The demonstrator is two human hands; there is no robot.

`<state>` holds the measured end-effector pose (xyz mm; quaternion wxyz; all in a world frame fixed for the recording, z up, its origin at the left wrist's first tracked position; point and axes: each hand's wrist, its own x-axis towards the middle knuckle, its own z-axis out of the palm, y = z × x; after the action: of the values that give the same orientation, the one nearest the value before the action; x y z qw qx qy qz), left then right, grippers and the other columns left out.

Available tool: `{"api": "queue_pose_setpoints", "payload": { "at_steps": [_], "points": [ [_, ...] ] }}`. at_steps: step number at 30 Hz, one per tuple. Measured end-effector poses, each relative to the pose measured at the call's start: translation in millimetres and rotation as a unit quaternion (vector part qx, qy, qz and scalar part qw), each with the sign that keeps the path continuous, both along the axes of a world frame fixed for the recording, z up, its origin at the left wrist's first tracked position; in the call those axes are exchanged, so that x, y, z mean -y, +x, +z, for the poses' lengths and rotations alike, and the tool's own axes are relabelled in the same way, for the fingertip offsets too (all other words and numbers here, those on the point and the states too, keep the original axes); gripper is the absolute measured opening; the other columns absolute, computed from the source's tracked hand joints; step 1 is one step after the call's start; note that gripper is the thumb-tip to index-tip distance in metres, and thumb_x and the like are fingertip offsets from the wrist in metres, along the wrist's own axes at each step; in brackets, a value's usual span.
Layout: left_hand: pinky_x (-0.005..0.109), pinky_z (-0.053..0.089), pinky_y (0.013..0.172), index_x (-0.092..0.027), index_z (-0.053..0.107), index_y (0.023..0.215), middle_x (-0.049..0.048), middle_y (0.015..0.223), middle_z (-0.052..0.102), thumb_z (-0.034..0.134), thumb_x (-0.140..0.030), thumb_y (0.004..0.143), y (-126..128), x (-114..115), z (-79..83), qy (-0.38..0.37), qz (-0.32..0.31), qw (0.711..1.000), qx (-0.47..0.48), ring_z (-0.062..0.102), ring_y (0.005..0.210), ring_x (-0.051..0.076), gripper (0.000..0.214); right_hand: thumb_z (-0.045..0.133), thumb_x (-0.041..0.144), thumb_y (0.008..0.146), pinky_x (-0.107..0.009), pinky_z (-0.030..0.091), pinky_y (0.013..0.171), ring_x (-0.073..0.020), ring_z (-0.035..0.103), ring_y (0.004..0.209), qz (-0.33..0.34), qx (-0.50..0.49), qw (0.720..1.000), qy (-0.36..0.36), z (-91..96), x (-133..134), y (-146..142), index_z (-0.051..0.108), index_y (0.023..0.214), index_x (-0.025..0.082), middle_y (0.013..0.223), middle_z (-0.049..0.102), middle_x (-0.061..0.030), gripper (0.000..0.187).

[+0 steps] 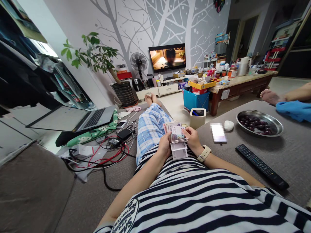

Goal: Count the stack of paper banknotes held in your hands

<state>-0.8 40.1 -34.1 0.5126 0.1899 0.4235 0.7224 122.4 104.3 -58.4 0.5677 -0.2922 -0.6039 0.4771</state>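
Striped shirt [194, 194] foremost; left hand [164, 145] and right hand [193, 139] pinch fanned banknotes [178, 134], fingers closed; handling seems unfinished, amount done unclear.

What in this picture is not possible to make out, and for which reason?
In the head view:
Banknotes: count hidden by overlap, left hand and right hand.
Phone-like item: surface pixelated.
Laptop screen: text too small.
Other person's leg: cut off by right edge.
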Motion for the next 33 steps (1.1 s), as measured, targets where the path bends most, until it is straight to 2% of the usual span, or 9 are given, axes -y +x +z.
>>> {"api": "queue_pose_setpoints", "payload": {
  "at_steps": [15,28,33],
  "points": [
    [0.044,0.06,0.097,-0.015,0.073,0.092,0.011,0.089,0.081,0.072,-0.025,0.08,-4.0,-2.5,-6.4,0.001,0.0,1.0,-0.002,0.078,0.103,0.031,0.015,0.065,0.069,0.084,-0.029,0.038,0.059,-0.0146,0.043,0.06,0.004,-0.008,1.0,0.01,5.1,4.7,1.3,0.054,0.066,0.023,0.061,0.051,0.0024,0.05],
    [0.044,0.061,0.094,-0.012,0.073,0.093,0.0117,0.089,0.082,0.068,-0.021,0.083,4.9,7.0,12.0,-0.018,0.006,1.0,0.001,0.078,0.099,0.03,0.015,0.068,0.068,0.081,-0.028,0.041,0.057,-0.0144,0.047,0.061,0.025,-0.027,0.999,0.004,10.8,6.8,2.4,0.058,0.068,0.021,0.062,0.055,0.0016,0.049],
    [0.042,0.061,0.093,-0.013,0.074,0.094,0.0108,0.089,0.082,0.069,-0.021,0.082,4.4,6.5,11.4,-0.018,0.008,1.0,-0.002,0.078,0.099,0.03,0.015,0.065,0.069,0.082,-0.028,0.041,0.058,-0.0146,0.047,0.06,0.022,-0.024,0.999,0.008,12.4,7.4,2.9,0.057,0.068,0.022,0.063,0.056,0.0013,0.049]
  ]
}}
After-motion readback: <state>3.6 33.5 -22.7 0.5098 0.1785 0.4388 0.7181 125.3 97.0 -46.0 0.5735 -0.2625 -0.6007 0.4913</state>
